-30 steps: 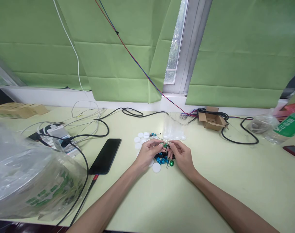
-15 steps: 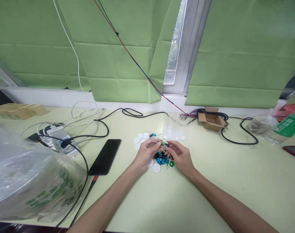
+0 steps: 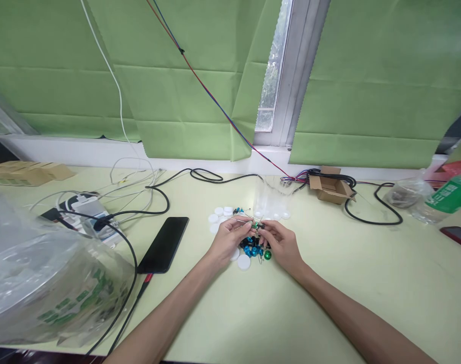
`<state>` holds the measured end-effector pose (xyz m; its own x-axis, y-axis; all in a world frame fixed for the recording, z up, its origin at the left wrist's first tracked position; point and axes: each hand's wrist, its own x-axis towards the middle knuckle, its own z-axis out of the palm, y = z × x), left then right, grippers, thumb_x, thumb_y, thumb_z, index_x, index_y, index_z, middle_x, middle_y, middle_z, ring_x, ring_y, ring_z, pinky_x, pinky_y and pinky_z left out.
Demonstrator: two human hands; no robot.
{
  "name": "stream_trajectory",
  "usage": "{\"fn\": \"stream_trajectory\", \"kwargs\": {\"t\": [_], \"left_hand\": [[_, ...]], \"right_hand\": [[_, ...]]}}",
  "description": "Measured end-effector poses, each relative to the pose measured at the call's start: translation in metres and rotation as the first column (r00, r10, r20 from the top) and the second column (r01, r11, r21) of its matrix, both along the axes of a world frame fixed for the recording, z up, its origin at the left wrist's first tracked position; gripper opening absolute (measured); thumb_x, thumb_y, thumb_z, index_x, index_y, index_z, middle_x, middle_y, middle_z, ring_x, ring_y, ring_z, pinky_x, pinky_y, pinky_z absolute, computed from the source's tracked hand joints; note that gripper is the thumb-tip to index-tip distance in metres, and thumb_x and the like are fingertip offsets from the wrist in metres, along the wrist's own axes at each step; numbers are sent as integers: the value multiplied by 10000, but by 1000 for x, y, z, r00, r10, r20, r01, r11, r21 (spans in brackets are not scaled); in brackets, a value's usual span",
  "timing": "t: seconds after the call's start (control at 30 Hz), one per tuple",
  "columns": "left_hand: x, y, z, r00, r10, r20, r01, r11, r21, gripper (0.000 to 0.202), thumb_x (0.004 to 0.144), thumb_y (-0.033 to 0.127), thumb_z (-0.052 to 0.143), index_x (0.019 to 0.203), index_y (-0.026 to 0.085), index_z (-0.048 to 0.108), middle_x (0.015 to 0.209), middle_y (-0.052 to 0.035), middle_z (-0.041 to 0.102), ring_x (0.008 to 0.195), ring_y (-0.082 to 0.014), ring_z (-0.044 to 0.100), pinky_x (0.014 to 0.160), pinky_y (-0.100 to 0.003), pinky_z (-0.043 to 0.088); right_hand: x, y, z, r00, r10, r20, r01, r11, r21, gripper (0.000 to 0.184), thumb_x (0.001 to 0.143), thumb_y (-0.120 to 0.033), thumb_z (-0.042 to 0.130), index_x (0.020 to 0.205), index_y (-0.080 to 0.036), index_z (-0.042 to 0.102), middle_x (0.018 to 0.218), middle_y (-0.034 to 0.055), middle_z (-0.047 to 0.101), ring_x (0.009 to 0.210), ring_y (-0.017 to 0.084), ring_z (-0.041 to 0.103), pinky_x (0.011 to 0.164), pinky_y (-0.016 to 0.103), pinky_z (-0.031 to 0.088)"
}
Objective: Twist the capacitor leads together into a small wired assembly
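Both my hands meet over a small pile of blue, green and black electronic components (image 3: 255,249) in the middle of the pale green table (image 3: 329,283). My left hand (image 3: 229,239) and my right hand (image 3: 281,242) each pinch one end of a small green component with wire leads (image 3: 256,225), held just above the pile. White round caps (image 3: 219,214) lie behind and beside the pile, one (image 3: 244,261) right below my left hand.
A black phone (image 3: 164,244) lies left of my hands, with black and white cables (image 3: 139,202) and a power strip (image 3: 86,212) behind it. A large plastic bag (image 3: 44,283) fills the near left. A clear cup (image 3: 270,198), a cardboard box (image 3: 331,186) and bottles (image 3: 438,199) stand at the back and right.
My hands have drawn slightly closer together around the small green component; they stay over the pile.
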<state>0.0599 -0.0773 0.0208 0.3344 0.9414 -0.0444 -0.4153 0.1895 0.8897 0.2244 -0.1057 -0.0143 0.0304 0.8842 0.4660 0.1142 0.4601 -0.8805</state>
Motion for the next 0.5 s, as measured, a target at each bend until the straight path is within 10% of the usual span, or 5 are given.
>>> {"fn": "stream_trajectory", "kwargs": {"t": [0.5], "left_hand": [[1,-2,4,999,-18,-34,19,1000,9,294,635,292,846,852,147,711,820,-38,698,705,-121,660,791,-265,519]], "right_hand": [[0,-1,3,1000,13,21,-12,998,-63,197,928,-366,549,900,-188,629,682,2,616,547,137,580,547,271,486]]}}
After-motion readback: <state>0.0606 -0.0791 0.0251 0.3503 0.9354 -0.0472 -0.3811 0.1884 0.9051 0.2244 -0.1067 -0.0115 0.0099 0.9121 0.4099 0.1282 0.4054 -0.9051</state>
